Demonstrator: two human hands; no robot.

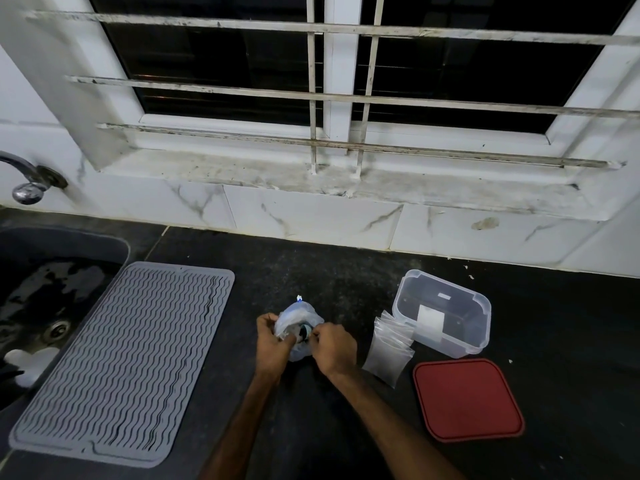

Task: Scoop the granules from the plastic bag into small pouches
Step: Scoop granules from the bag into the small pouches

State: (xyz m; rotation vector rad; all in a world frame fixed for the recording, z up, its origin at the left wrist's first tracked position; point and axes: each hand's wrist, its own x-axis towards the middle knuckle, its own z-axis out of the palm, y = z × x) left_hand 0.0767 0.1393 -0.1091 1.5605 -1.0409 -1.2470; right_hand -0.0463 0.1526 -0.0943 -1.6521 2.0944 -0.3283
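A crumpled, pale blue plastic bag [298,317] sits on the dark counter at the centre. My left hand [273,344] grips its left side with curled fingers. On the right side, my right hand [334,348] pinches the bag's edge. Something dark shows at the bag's mouth between my hands; I cannot tell what it is. A stack of small clear pouches [388,355] lies to the right of my right hand, apart from it.
A clear plastic container [446,313] stands open behind the pouches, and its red lid [467,400] lies in front of it. A grey ribbed mat [124,358] lies left, beside the sink [52,292]. A tap [29,181] sticks out at far left.
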